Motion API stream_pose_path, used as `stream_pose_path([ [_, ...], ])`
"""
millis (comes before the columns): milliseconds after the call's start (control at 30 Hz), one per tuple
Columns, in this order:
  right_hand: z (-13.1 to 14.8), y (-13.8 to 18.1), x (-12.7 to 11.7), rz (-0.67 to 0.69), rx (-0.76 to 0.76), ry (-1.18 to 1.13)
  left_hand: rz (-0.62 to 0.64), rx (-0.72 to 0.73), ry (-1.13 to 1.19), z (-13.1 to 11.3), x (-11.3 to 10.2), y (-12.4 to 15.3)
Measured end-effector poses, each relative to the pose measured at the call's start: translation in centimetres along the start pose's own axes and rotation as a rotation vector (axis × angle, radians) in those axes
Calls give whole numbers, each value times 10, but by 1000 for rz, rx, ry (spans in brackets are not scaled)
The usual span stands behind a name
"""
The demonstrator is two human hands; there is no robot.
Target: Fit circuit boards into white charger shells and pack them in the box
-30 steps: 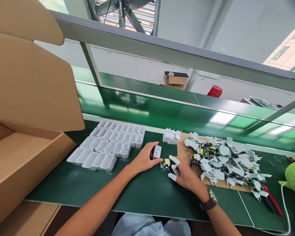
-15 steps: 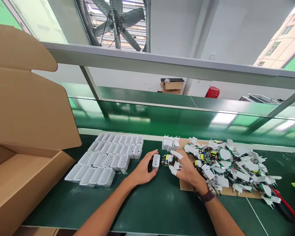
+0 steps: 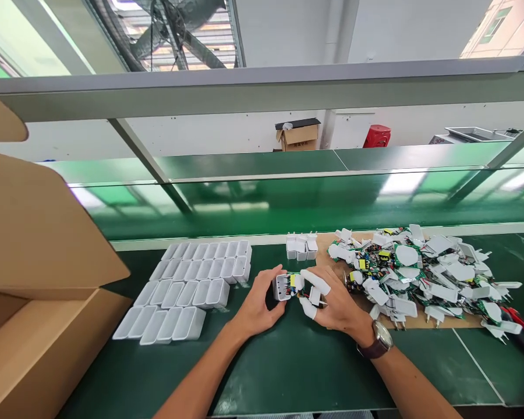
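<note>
My left hand grips a small white charger shell, its open end turned right. My right hand, with white finger cots on several fingers and a watch on the wrist, pinches a small green circuit board with a white plug cap and holds it against the shell's opening. Both hands hover just above the green mat. Rows of empty white shells lie to the left of my left hand. A heap of circuit boards with plug caps lies on a cardboard sheet to the right.
A large open cardboard box stands at the left. A few white assembled plugs stand behind my hands. A red-handled tool lies at the far right. Beyond runs a green conveyor under a metal frame; a cardboard box and red stool stand farther back.
My right hand has brought the circuit board from the mat to the shell's opening. My left hand has tilted the shell towards it. The camera has tipped upwards.
</note>
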State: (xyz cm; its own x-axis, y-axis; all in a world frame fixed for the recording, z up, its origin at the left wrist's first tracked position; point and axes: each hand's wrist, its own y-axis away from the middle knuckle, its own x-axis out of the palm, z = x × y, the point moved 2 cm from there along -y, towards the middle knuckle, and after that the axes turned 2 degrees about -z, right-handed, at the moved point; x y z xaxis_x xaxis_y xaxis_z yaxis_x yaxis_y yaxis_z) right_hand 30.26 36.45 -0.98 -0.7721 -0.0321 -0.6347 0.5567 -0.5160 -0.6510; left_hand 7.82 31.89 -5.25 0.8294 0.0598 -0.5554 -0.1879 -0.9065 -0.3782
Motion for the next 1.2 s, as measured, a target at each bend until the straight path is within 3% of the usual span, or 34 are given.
stream_pose_path([
  [433,9,-1,4,52,-93,80,11,37,-141,-4,-3,-1],
  [1200,13,-4,6,86,-103,149,11,72,-151,-5,-3,-1],
])
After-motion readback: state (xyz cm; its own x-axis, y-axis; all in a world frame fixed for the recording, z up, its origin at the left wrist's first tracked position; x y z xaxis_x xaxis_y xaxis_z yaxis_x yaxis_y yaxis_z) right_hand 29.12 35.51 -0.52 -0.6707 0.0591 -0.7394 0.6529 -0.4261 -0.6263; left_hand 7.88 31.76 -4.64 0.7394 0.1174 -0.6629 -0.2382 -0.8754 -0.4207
